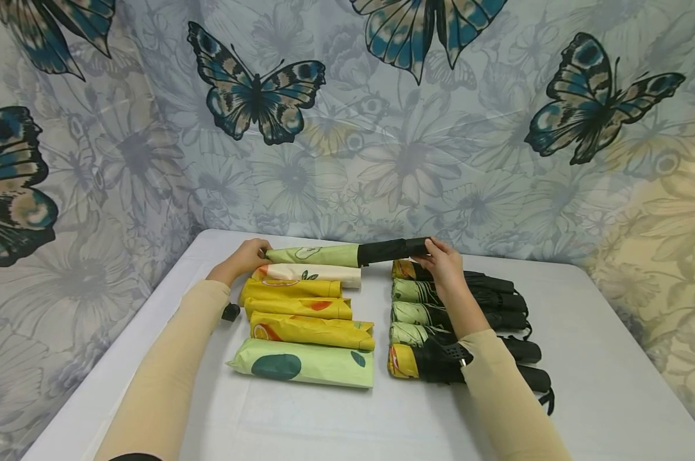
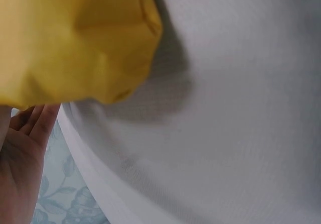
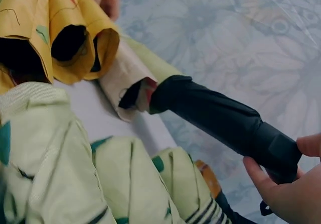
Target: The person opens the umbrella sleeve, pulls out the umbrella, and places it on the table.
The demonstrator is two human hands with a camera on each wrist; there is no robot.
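Note:
At the far edge of the table, a folded black umbrella [image 1: 384,251] sits partly inside a light green umbrella sleeve [image 1: 315,254]. My left hand [image 1: 245,259] holds the sleeve's left end. The umbrella's black right end is pinched between the thumb and fingers of my right hand [image 1: 444,266], seen closer in the right wrist view, where the umbrella [image 3: 215,112] slants down to that hand [image 3: 293,196]. In the left wrist view, a yellow sleeve [image 2: 80,38] hides the left fingertips; part of the left hand [image 2: 22,158] shows below it.
Left of centre lie a cream sleeve [image 1: 312,275], several yellow sleeves [image 1: 312,330] and a light green sleeve [image 1: 335,368]. Several folded umbrellas [image 1: 517,320] lie in a row under the right forearm. A small black object [image 1: 230,312] is beside the left forearm. Butterfly-patterned cloth [image 1: 347,160] hangs behind the white table [image 1: 301,426].

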